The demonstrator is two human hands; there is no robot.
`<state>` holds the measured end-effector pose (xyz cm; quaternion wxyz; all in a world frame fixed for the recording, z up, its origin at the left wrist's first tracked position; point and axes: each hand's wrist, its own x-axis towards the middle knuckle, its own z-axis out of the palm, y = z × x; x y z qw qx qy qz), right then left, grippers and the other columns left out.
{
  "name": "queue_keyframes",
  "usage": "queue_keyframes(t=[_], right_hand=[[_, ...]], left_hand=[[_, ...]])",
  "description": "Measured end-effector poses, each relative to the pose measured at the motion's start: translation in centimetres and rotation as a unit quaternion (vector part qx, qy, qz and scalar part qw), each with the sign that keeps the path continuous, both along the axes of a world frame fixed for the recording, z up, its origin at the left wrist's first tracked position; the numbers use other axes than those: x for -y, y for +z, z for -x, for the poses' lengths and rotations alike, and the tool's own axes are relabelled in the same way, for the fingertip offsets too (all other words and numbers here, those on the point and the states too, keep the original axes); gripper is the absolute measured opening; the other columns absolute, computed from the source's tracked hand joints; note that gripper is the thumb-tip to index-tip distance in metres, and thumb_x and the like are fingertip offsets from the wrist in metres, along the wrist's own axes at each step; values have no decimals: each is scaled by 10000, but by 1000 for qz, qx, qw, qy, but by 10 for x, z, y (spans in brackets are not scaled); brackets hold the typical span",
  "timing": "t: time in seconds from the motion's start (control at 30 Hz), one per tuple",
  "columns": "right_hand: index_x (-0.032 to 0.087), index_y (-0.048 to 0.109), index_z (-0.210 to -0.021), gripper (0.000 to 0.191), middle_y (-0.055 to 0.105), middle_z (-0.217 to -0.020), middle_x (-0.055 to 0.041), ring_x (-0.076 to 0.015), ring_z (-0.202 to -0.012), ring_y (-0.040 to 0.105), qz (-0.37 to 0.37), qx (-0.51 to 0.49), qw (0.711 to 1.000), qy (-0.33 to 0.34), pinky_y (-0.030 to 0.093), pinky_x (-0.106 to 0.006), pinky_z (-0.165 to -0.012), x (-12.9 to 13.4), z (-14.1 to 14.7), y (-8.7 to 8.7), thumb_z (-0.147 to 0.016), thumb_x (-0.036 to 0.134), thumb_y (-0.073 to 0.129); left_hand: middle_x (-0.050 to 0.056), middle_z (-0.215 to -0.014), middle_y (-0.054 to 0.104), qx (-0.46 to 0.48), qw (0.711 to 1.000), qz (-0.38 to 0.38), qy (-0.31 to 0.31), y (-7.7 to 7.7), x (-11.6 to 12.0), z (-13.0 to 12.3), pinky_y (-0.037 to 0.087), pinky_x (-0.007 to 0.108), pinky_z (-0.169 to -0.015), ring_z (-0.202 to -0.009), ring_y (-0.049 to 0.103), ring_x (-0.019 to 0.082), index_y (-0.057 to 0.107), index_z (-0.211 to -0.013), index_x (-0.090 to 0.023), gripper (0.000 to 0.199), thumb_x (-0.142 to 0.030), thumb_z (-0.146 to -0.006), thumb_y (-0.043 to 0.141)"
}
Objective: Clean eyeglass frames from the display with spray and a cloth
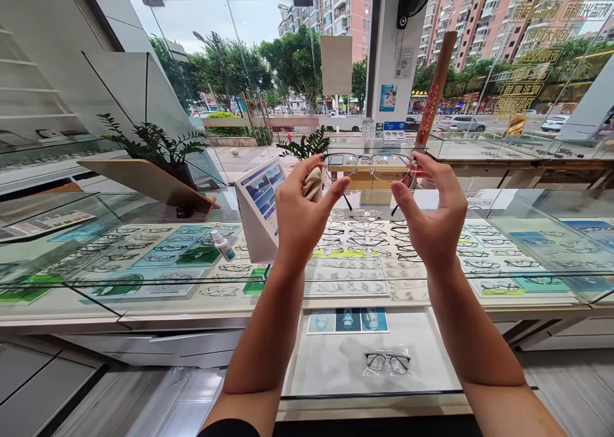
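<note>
A pair of thin-rimmed eyeglasses (364, 160) is held up in front of me at about eye height, lenses facing the window. My left hand (307, 206) pinches the frame at its left end, and a beige cloth (313, 185) is tucked in the same hand. The right end of the frame is gripped by my right hand (432, 206), thumb and fingers closed near the hinge. Both temples hang down toward me, their dark tips showing between the hands.
Below runs a glass display counter (167, 283) with many eyeglasses in rows. On it stand a spray bottle (223, 246), a tent-shaped photo card (259, 213) and a potted plant (167, 149). An open drawer (336, 376) holds bagged black-framed glasses (387, 363) and a photo strip (348, 320).
</note>
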<state>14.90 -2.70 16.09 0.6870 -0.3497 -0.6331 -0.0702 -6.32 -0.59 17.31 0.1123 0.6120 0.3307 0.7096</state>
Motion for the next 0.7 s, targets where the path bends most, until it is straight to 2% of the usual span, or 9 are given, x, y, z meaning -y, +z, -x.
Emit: queue_keyframes(t=[0.13, 0.23, 0.5, 0.7], right_hand=[[366, 698, -1427, 445, 759, -1349, -82, -346, -1268, 704, 7, -6, 1000, 17, 535, -615, -1181, 1, 0, 0, -1006, 499, 750], [361, 703, -1426, 435, 760, -1346, -85, -344, -1265, 711, 0, -1, 1000, 7, 542, -603, -1170, 2, 0, 1, -1009, 480, 750], [306, 709, -1408, 435, 795, -1278, -80, -312, -1154, 757, -79, 31, 996, -24, 611, -578, -1059, -7, -1, -1, -1005, 464, 753], [322, 696, -1425, 441, 788, -1306, -77, -308, -1169, 754, -76, 36, 996, -31, 612, -576, -1059, -8, -2, -2, -1012, 468, 742]], left_hand=[[36, -1116, 808, -4, 1000, 6, -12, 0, -1, 1, 536, 318, -740, -800, 629, 177, 821, -1213, -289, 496, -463, -781, 991], [38, -1116, 807, -5, 1000, 10, -10, 0, -3, 1, 504, 310, -696, -765, 601, 164, 826, -1214, -285, 502, -476, -779, 989], [58, -1199, 816, -33, 999, 13, 17, -3, -12, 3, 560, 302, -690, -799, 655, 168, 804, -1256, -300, 616, -633, -761, 955], [68, -1209, 818, -40, 999, -11, 21, -5, -18, 4, 593, 322, -719, -836, 696, 178, 795, -1272, -302, 584, -597, -793, 949]])
